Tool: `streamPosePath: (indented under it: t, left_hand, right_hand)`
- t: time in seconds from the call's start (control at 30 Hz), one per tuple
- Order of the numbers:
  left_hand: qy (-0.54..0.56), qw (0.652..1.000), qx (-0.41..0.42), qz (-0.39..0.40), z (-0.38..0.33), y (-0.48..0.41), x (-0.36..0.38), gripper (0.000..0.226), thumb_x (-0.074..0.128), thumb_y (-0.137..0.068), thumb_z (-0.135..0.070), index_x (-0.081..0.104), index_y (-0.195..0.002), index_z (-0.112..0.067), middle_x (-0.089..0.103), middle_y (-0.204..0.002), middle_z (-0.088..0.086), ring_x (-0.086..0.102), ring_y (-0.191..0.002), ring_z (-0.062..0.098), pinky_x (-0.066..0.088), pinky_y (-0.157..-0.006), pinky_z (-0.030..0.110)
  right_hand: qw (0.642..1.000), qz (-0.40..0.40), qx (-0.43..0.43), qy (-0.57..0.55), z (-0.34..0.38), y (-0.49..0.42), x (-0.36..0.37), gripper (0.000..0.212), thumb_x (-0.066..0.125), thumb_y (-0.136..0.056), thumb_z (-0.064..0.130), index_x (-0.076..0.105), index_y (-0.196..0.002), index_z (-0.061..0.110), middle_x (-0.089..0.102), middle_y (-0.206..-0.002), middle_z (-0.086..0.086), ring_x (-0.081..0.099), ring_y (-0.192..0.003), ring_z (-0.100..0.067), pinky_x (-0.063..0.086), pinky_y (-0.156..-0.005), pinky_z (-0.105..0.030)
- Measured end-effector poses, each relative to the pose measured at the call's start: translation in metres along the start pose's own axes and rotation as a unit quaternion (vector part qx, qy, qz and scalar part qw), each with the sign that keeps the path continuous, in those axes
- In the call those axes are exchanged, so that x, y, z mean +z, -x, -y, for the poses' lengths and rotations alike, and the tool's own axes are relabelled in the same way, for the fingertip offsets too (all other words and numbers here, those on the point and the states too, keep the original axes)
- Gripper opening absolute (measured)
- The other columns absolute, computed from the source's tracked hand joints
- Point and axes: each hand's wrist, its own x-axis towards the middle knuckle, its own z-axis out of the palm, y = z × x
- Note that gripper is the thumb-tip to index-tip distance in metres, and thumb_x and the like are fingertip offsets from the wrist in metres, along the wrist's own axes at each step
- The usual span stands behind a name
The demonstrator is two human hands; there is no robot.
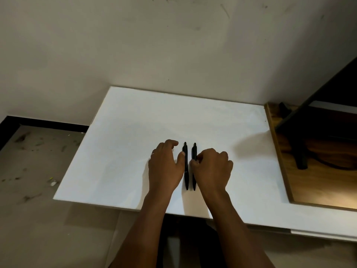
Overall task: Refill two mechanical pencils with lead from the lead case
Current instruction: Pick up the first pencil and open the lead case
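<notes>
Two black mechanical pencils lie side by side on a white board (135, 132), tips pointing toward me. My left hand (166, 167) rests palm down just left of the left pencil (186, 178), with its thumb touching the barrel and its fingers loosely spread. My right hand (212, 167) sits to the right, its fingertips curled and pinched on the middle of the right pencil (194, 149). That hand hides the lower part of the right pencil. No lead case shows in this view.
The board overhangs a wooden desk (318, 180) on the right. There a dark monitor (318, 89) leans in over its black stand (301, 157). A plain wall stands behind, and a dirty floor (34, 171) lies to the left.
</notes>
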Motion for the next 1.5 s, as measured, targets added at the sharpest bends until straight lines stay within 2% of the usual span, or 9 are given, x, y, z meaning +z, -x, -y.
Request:
streamPosePath:
  t: [0.2,0.3,0.5,0.77,0.93,1.03,1.13,1.3,1.5]
  left_hand:
    - [0.021,1.000,-0.012,-0.011,0.002,-0.001,-0.003,0.029,0.064,-0.094,-0.024,0.062,-0.123,-0.019,0.066,-0.123,-0.001,0.060,-0.118,0.018,0.042,-0.093,0.026]
    - [0.026,0.999,-0.019,-0.008,0.003,-0.003,-0.003,0.029,0.065,-0.094,-0.025,0.063,-0.123,-0.019,0.067,-0.122,-0.001,0.061,-0.117,0.016,0.038,-0.090,0.021]
    - [0.041,0.999,-0.026,-0.008,0.003,-0.005,-0.002,0.030,0.066,-0.093,-0.025,0.064,-0.122,-0.018,0.068,-0.120,-0.001,0.061,-0.115,0.016,0.039,-0.092,0.022]
    - [0.046,0.999,-0.016,-0.010,0.004,-0.005,-0.002,0.027,0.066,-0.094,-0.023,0.065,-0.120,-0.017,0.070,-0.118,-0.002,0.062,-0.112,0.015,0.043,-0.093,0.024]
    - [0.150,0.987,-0.034,-0.044,-0.001,-0.008,-0.007,0.016,0.065,-0.094,-0.019,0.073,-0.108,-0.017,0.074,-0.100,-0.007,0.068,-0.093,0.010,0.054,-0.082,0.022]
    - [0.300,0.948,-0.102,0.026,-0.006,-0.011,-0.009,0.016,0.067,-0.094,-0.029,0.077,-0.104,-0.021,0.079,-0.091,-0.004,0.074,-0.080,0.011,0.055,-0.065,0.018]
    - [0.376,0.916,-0.103,0.097,-0.011,-0.012,-0.008,0.022,0.069,-0.092,-0.033,0.078,-0.106,-0.020,0.080,-0.097,0.001,0.076,-0.090,0.016,0.060,-0.072,0.027]
    - [0.381,0.916,-0.077,0.096,-0.012,-0.010,-0.008,0.014,0.071,-0.091,-0.023,0.077,-0.101,-0.013,0.080,-0.093,0.005,0.076,-0.092,0.022,0.060,-0.088,0.044]
    - [0.288,0.952,-0.016,0.105,-0.014,-0.006,-0.007,0.014,0.069,-0.093,-0.028,0.077,-0.099,-0.019,0.076,-0.076,0.001,0.066,-0.057,0.011,0.057,-0.064,0.032]
  right_hand:
    - [0.993,0.007,0.056,-0.103,-0.002,0.001,-0.005,0.025,0.061,-0.083,0.020,0.059,-0.059,0.015,0.049,-0.052,0.003,0.058,-0.070,-0.027,0.040,-0.070,-0.033]
    - [0.991,0.027,0.056,-0.117,-0.009,-0.003,-0.011,0.018,0.062,-0.082,0.018,0.072,-0.068,0.012,0.067,-0.063,0.000,0.065,-0.075,-0.028,0.052,-0.078,-0.038]
    - [0.999,0.005,0.014,-0.051,-0.006,0.003,-0.001,0.014,0.063,-0.087,0.029,0.072,-0.087,0.018,0.072,-0.084,0.002,0.062,-0.094,-0.024,0.043,-0.081,-0.034]
    - [0.991,0.008,0.048,-0.128,-0.005,0.001,-0.003,0.023,0.067,-0.073,0.021,0.066,-0.057,0.005,0.048,-0.044,-0.002,0.063,-0.057,-0.031,0.043,-0.057,-0.032]
    - [0.940,0.041,0.089,-0.327,-0.016,-0.008,-0.024,0.012,0.075,-0.070,0.024,0.076,-0.061,0.017,0.071,-0.056,0.003,0.064,-0.053,-0.011,0.051,-0.054,-0.027]
    - [0.881,0.131,0.072,-0.450,-0.024,-0.009,-0.034,0.006,0.078,-0.074,0.023,0.081,-0.069,0.022,0.077,-0.068,0.004,0.059,-0.054,-0.004,0.045,-0.049,-0.018]
    - [0.858,0.179,0.038,-0.480,-0.027,-0.007,-0.037,0.007,0.079,-0.079,0.024,0.082,-0.073,0.024,0.077,-0.069,0.008,0.060,-0.056,0.005,0.043,-0.052,-0.014]
    - [0.843,0.221,-0.020,-0.490,-0.034,-0.006,-0.038,0.003,0.080,-0.082,0.021,0.082,-0.084,0.019,0.075,-0.067,0.006,0.064,-0.060,0.002,0.042,-0.051,-0.009]
    - [0.805,0.103,-0.002,-0.584,-0.049,-0.018,-0.044,0.015,0.075,-0.088,0.030,0.080,-0.100,0.021,0.080,-0.094,-0.002,0.075,-0.083,-0.014,0.057,-0.066,-0.019]
